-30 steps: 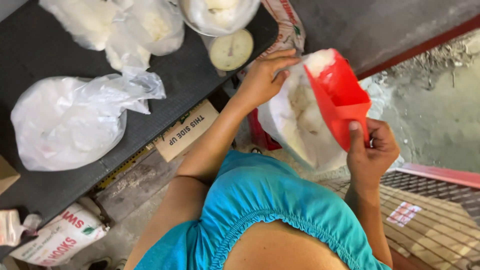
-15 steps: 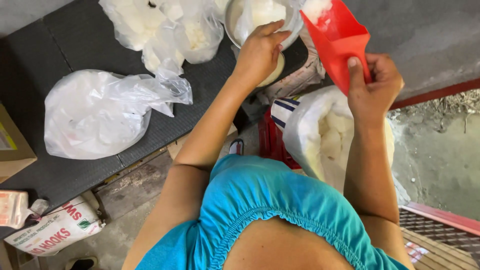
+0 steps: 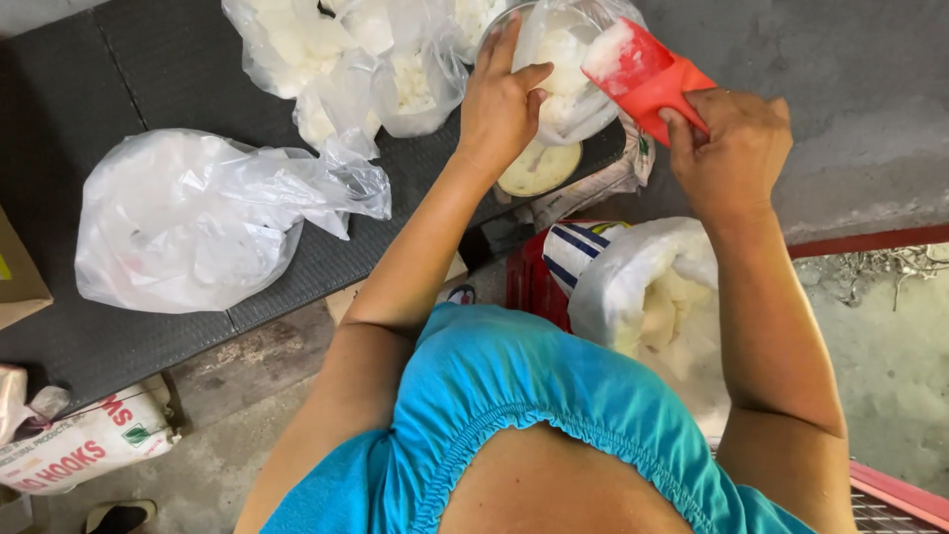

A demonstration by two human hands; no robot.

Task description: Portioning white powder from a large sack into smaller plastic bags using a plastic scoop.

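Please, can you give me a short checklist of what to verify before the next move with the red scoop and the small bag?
1. Right hand grips the red scoop: ok.
2. Scoop mouth sits over the small clear bag, white product at its lip: ok.
3. Left hand holds the bag's edge open: ok.
4. Bag rests on the scale: cannot tell, the bag hides most of it.
5. Open sack of white product below stands upright, mouth open: ok.
6. Filled bags on the dark table lie apart from the hands: ok.
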